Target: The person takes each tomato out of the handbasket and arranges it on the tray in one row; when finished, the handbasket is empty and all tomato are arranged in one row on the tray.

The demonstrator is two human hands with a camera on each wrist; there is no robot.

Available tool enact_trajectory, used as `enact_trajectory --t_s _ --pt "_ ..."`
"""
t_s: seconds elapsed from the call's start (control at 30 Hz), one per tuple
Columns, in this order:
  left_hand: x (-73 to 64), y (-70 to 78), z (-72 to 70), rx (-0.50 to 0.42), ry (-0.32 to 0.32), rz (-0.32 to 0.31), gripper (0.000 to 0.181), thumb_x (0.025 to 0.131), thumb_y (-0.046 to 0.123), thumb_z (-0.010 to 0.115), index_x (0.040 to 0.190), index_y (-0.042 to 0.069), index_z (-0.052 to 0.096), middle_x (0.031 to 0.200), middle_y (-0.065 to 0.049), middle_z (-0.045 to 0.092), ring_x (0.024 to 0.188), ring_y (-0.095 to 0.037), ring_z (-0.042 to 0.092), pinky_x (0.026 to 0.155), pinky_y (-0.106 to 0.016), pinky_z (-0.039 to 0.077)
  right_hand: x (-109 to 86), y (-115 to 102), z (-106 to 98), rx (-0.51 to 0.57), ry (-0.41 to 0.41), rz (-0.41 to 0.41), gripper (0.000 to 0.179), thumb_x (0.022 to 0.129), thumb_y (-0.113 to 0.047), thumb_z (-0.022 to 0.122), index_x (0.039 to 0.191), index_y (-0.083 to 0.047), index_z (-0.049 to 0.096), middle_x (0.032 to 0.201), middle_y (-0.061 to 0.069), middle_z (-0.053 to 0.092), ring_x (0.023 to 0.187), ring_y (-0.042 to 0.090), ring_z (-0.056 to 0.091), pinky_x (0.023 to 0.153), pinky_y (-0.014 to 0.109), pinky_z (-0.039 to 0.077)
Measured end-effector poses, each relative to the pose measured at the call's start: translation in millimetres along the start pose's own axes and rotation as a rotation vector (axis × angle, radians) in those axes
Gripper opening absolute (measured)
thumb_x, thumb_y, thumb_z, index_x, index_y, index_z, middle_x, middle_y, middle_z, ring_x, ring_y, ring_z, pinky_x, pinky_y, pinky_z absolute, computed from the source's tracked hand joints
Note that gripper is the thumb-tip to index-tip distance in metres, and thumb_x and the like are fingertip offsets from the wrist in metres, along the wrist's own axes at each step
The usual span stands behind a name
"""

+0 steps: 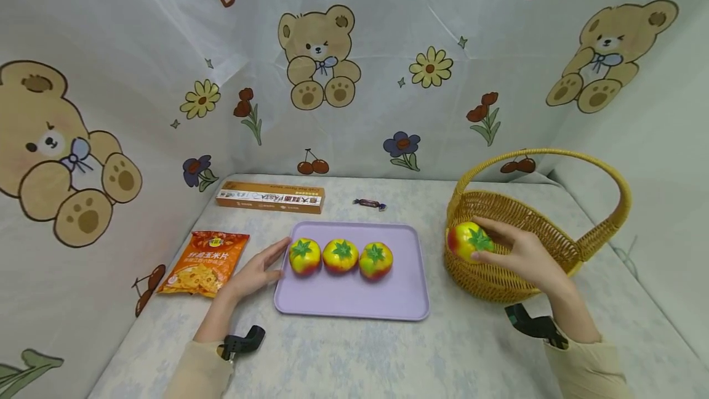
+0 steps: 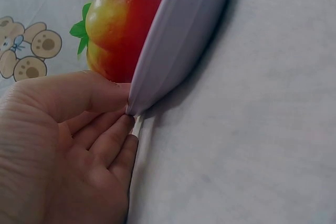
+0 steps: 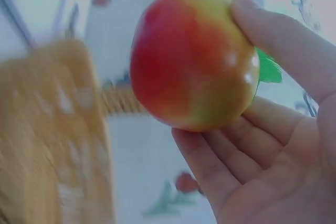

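My right hand (image 1: 523,254) grips a red-and-yellow fruit (image 1: 469,241) with a green leafy top, thumb on one side and fingers on the other. In the head view this fruit overlaps the left side of a woven basket (image 1: 487,288) with a tall handle. The right wrist view shows the held fruit (image 3: 194,61) up close, the blurred basket (image 3: 52,140) left of it. My left hand (image 1: 252,273) pinches the left rim of a lilac tray (image 1: 354,300). Three similar fruits (image 1: 340,256) sit in a row on the tray, leaves up.
An orange snack bag (image 1: 205,263) lies left of my left hand. Behind the tray are a long pasta box (image 1: 269,197) and a small wrapped candy (image 1: 369,204). A bear-printed cloth (image 1: 376,128) hangs along the back of the table.
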State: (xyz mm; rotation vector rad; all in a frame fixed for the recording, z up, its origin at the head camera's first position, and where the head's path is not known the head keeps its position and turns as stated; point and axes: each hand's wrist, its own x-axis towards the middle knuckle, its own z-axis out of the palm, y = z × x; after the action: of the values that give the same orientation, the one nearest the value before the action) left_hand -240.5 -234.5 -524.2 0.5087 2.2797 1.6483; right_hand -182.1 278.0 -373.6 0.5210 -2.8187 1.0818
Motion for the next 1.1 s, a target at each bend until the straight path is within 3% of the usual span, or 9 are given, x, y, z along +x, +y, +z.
enact_trajectory --t_s 0.13,0.33,0.47,0.67,0.9,1.1 --pt "-0.4 -2.2 1.0 -0.004 -0.013 -0.018 0.073 0.087 0.000 0.061 0.150 0.008 0.025 0.155 -0.010 0.017 0.141 -0.029 0.015 0.112 -0.044 0.015 4.5 -7 29 0.066 -0.029 -0.026 0.063 0.079 -0.024 0.077 0.133 -0.004 0.053 0.118 0.012 0.061 0.099 0.023 0.059 0.077 0.021 0.051" --pt "-0.9 -2.9 1.5 -0.005 -0.010 0.002 0.073 0.087 0.000 0.061 0.149 0.007 0.025 0.155 -0.011 0.018 0.141 -0.030 0.016 0.112 -0.045 0.015 14.7 -9 72 0.129 -0.093 -0.103 0.064 0.079 -0.025 0.077 0.132 0.000 0.052 0.124 0.013 0.059 0.099 0.020 0.059 0.080 0.031 0.053" --pt "0.5 -2.2 1.1 0.001 -0.005 -0.003 0.073 0.087 0.000 0.061 0.150 0.008 0.025 0.155 -0.008 0.019 0.141 -0.027 0.017 0.112 -0.041 0.016 20.3 -7 92 0.123 -0.078 -0.109 0.064 0.078 -0.024 0.078 0.131 0.003 0.053 0.124 0.017 0.058 0.102 0.025 0.060 0.084 0.034 0.053" --pt "0.5 -0.8 -0.1 0.017 -0.007 -0.004 0.073 0.087 0.000 0.060 0.150 0.007 0.024 0.155 -0.010 0.017 0.140 -0.029 0.016 0.112 -0.044 0.016 25.8 -3 110 0.076 -0.024 -0.044 0.067 0.077 -0.024 0.078 0.131 0.006 0.051 0.126 0.023 0.055 0.106 0.034 0.059 0.087 0.044 0.051" --pt "0.6 0.8 0.2 0.004 0.001 -0.006 0.073 0.087 -0.001 0.060 0.150 0.008 0.026 0.155 -0.009 0.018 0.140 -0.029 0.017 0.112 -0.045 0.015 29.3 -3 124 -0.085 0.067 -0.055 0.065 0.078 -0.020 0.077 0.128 0.012 0.050 0.121 0.027 0.056 0.104 0.035 0.058 0.084 0.047 0.050" --pt "0.7 2.1 0.4 -0.005 0.008 -0.008 0.072 0.087 -0.002 0.060 0.149 0.007 0.026 0.155 -0.011 0.018 0.140 -0.031 0.016 0.112 -0.047 0.014 31.2 -4 132 -0.129 0.104 -0.036 0.064 0.078 -0.016 0.077 0.126 0.015 0.050 0.117 0.030 0.058 0.101 0.038 0.059 0.083 0.048 0.050"
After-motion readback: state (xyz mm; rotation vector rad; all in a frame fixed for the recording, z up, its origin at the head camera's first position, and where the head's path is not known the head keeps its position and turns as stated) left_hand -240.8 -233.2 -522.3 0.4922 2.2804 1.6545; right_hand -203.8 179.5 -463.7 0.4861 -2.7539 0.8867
